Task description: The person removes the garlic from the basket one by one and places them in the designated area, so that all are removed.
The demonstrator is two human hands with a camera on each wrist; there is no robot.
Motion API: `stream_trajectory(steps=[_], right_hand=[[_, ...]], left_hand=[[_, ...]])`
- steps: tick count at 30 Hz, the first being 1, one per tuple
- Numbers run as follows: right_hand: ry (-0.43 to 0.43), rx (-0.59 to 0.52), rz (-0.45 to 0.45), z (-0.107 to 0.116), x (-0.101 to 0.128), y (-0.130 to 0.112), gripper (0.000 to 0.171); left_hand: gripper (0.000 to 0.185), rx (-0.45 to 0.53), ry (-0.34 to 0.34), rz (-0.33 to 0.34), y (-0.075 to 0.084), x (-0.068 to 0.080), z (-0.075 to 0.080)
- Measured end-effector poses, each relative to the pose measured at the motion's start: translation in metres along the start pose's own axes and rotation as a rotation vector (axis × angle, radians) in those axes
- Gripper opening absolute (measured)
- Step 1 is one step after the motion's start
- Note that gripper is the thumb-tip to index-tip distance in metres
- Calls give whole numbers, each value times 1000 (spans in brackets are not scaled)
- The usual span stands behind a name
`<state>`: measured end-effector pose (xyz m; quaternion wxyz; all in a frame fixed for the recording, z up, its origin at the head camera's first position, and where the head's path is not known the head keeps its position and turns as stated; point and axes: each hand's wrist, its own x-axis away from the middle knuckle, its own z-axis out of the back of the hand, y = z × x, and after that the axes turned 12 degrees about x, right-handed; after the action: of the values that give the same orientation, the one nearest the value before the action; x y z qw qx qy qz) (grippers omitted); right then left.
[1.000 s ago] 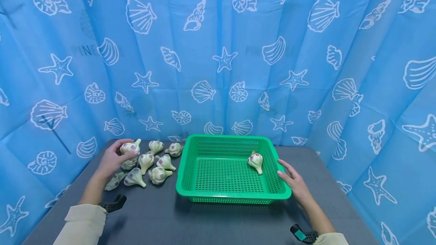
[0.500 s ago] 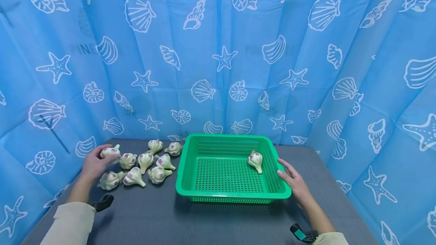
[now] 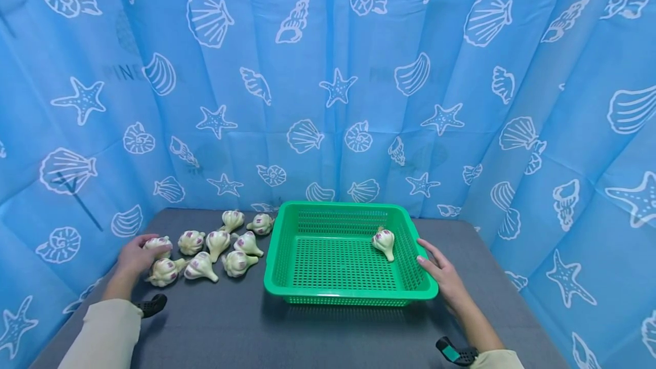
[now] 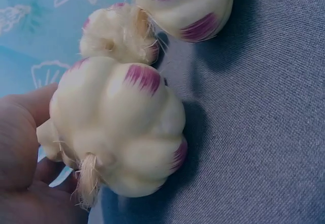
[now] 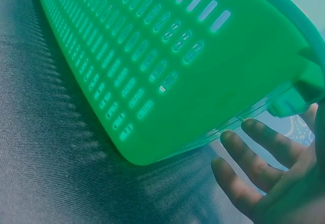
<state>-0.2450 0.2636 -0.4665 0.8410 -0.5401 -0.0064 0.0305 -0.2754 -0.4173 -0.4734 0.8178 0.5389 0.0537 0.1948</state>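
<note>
At the far left of a loose group of garlic bulbs, my left hand [image 3: 135, 258] holds one garlic bulb [image 3: 158, 245] low by the table, thumb on its near side. In the left wrist view another bulb [image 4: 117, 127] fills the foreground and covers most of the held one, whose pale stem [image 4: 48, 137] shows by the fingers. My right hand [image 3: 447, 282] grips the right end of a green slotted plastic basket [image 3: 353, 295], with thumb and forefinger at the rim. Under that rim, the right wrist view shows the other fingers [image 5: 249, 168] by the end wall. One bulb [image 3: 383, 242] lies inside the basket.
Several more bulbs lie between the left hand and the basket; the rightmost bulb [image 3: 261, 224] is close to the basket's left rim. A grey cloth [image 3: 220, 323] covers the table. Behind and at both sides hangs a blue curtain [image 3: 328, 158] with a shell pattern.
My left hand has carried its bulb leftward from above the others and lowered it at the group's left end. The right hand and basket have stayed in place.
</note>
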Motion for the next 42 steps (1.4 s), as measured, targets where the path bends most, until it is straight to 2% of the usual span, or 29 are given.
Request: stream_trajectory(steps=[5, 10, 20, 29, 35, 38, 40, 42], right_hand=[[0, -22, 0, 0, 0, 2, 57], [3, -32, -5, 0, -1, 4, 57], [4, -24, -14, 2, -1, 3, 58], [0, -37, -21, 1, -2, 5, 58], [4, -39, -6, 1, -1, 5, 57], [4, -39, -2, 1, -1, 4, 57], [4, -42, -2, 1, -1, 4, 57], [5, -40, -4, 1, -2, 4, 57]], left_hand=[[80, -23, -39, 9, 0, -1, 0], [82, -37, -48, 18, -3, -3, 0], [81, -11, -116, -29, -9, -5, 1], [61, -66, -155, -16, 0, -8, 3], [57, -66, -194, -45, -3, -12, 6], [67, -45, -189, -39, -4, -11, 7], [76, -49, -168, -35, -4, -9, 6], [78, -62, -131, -38, -4, -7, 5]])
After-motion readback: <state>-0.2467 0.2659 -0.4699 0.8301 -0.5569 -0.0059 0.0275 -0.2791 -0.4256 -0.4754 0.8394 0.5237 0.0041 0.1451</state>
